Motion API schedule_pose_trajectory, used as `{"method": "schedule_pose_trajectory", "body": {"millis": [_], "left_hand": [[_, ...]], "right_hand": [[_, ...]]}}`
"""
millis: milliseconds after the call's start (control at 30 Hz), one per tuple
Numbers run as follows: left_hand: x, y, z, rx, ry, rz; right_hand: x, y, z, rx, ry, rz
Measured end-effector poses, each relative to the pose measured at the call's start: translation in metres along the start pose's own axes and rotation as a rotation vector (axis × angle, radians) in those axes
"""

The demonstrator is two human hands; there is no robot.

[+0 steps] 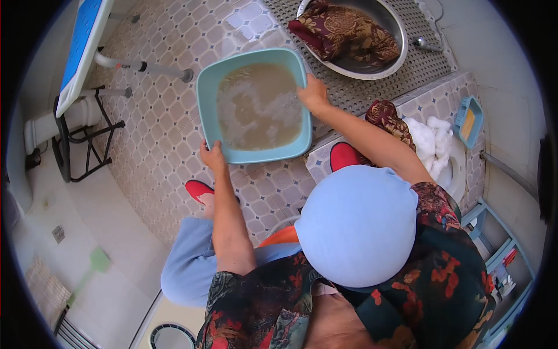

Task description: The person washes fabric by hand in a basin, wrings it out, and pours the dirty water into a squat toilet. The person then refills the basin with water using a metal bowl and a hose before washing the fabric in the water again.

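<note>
A square light-blue basin [205, 110] holds murky brown water with some foam, over the tiled floor. My left hand [213, 156] grips its rim at the lower left corner. On the right side, my right hand [314, 94] is closed on the rim. Whether the basin rests on the floor or is raised I cannot tell. Up and to the right, a round metal bowl [401, 36] holds a dark red and gold patterned cloth [353, 36]. Another patterned cloth [388, 118] lies near my right forearm, beside white cloth [431, 139].
A blue-and-white shower chair [87, 43] and a black folding frame [68, 145] stand at the left. The metal bowl sits on a perforated mat [343, 87]. A small blue soap dish [468, 121] and a blue shelf [504, 247] are at the right. My red shoes [199, 189] flank the basin's near side.
</note>
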State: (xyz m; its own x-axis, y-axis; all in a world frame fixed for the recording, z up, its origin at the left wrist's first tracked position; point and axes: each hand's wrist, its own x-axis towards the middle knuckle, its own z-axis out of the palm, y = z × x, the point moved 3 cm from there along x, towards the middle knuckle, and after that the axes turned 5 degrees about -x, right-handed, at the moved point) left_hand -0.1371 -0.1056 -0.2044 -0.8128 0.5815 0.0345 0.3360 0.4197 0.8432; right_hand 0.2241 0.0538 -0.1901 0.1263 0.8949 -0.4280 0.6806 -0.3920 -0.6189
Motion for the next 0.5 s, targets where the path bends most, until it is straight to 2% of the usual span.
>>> {"method": "schedule_pose_trajectory", "body": {"millis": [67, 133, 167, 500], "left_hand": [[0.018, -0.006, 0.016, -0.014, -0.4, -0.078], [0.011, 0.013, 0.019, -0.131, -0.455, -0.146], [0.012, 0.024, 0.012, -0.232, -0.479, -0.213], [0.025, 0.09, -0.038, -0.268, -0.407, -0.19]], "right_hand": [[-0.002, -0.002, 0.005, 0.003, 0.076, -0.013], [-0.006, 0.003, -0.002, 0.008, 0.125, -0.032], [-0.009, 0.001, -0.003, 0.011, 0.139, -0.071], [-0.036, -0.049, -0.038, 0.258, 0.164, -0.184]]}}
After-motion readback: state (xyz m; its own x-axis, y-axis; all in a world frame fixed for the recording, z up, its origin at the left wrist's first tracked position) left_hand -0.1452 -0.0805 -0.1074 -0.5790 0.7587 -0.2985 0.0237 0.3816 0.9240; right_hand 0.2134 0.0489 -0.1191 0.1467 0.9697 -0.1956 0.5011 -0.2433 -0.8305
